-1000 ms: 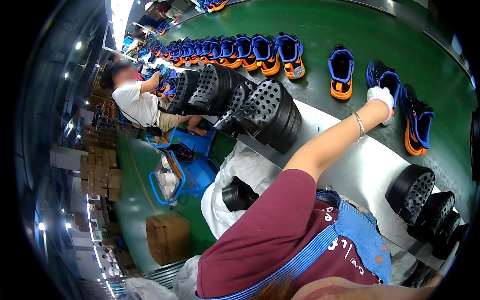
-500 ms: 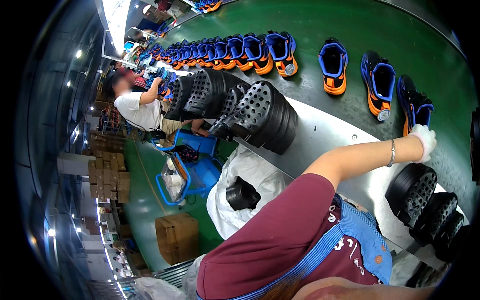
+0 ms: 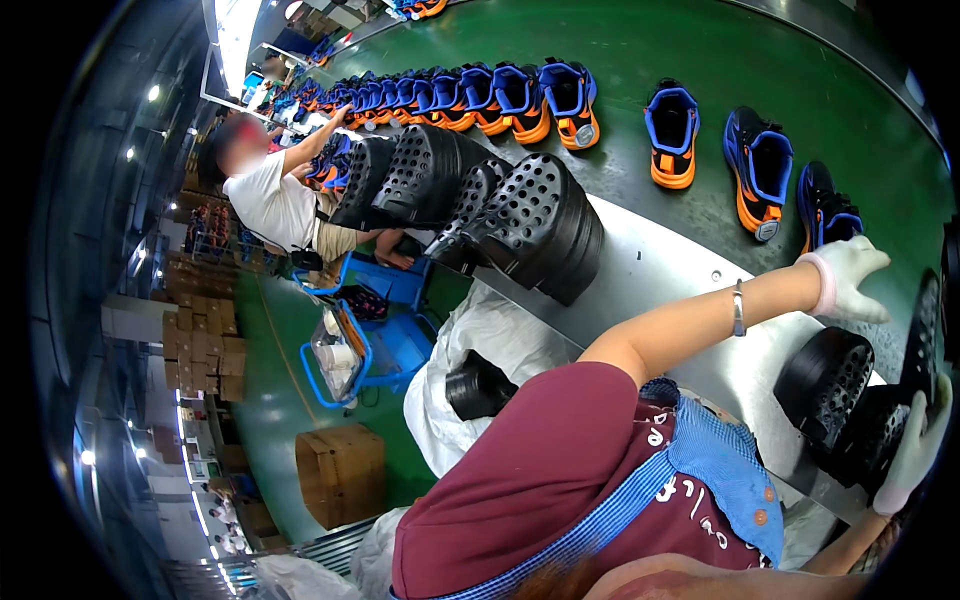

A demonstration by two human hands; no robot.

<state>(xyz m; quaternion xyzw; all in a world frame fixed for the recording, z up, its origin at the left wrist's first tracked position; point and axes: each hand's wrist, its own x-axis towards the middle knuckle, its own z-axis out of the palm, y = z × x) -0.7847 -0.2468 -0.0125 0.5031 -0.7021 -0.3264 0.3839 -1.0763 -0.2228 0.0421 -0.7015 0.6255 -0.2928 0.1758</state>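
Note:
My left hand point(image 3: 852, 278), in a white glove, hovers between the nearest blue, black and orange sneaker point(image 3: 827, 208) and the black stacks at the right, its fingers stretched apart with nothing in them. By the right rim my right hand point(image 3: 914, 452), also gloved, grips the lower end of a black perforated insole point(image 3: 924, 325) that stands on edge. The rim partly cuts off this hand. Below the insole are stacks of similar black perforated insoles point(image 3: 825, 385) on the metal ledge.
More sneakers point(image 3: 672, 135) stand on the green tabletop point(image 3: 640, 45), with a long row at the far left. Large insole stacks point(image 3: 535, 225) sit on the metal ledge point(image 3: 650, 262). Left of me are a white sack point(image 3: 440, 420), a blue cart point(image 3: 400, 350), a carton point(image 3: 340, 475) and a co-worker point(image 3: 275, 200).
My left hand has drawn away from the nearest sneaker and spread its fingers. My right hand has come into view with an insole. The co-worker's arm now reaches toward the sneaker row.

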